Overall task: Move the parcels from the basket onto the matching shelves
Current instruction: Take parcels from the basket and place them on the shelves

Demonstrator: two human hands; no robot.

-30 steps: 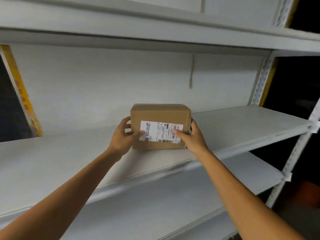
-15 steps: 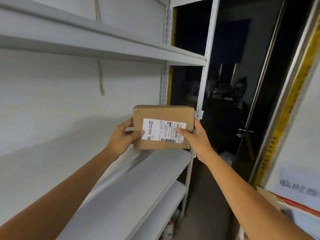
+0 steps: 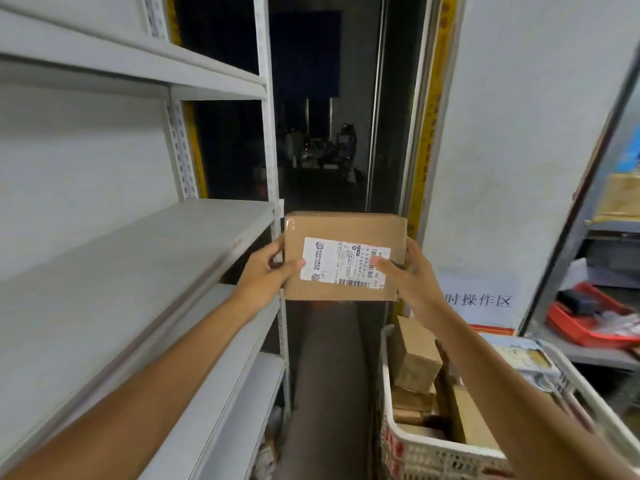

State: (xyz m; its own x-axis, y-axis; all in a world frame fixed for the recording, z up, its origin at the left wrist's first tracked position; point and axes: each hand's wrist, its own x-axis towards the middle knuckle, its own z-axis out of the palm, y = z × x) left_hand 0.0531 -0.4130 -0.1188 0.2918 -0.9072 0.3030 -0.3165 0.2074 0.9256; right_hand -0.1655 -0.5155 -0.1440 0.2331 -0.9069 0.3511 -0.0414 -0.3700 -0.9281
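Head view: your left hand (image 3: pixel 266 271) and right hand (image 3: pixel 410 275) clamp the cardboard parcel (image 3: pixel 344 223) by its sides, thumbs on its label (image 3: pixel 343 259).
Change: parcel no longer fronts the white shelf (image 3: pixel 138 258); it hangs in the aisle (image 3: pixel 325 375), up-left of the basket (image 3: pixel 433 455).
Meaning: unshelved; probably no match there.
Look: brown, undented.

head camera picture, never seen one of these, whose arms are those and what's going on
There is no machine here: the camera sits on a person's head and looks down at their own arms. The left hand and right hand grip a cardboard box by its sides, thumbs on its white label, in mid-air. To the left stand grey shelves. At lower right a white basket holds more boxes. Further right, a red tray sits on another rack.
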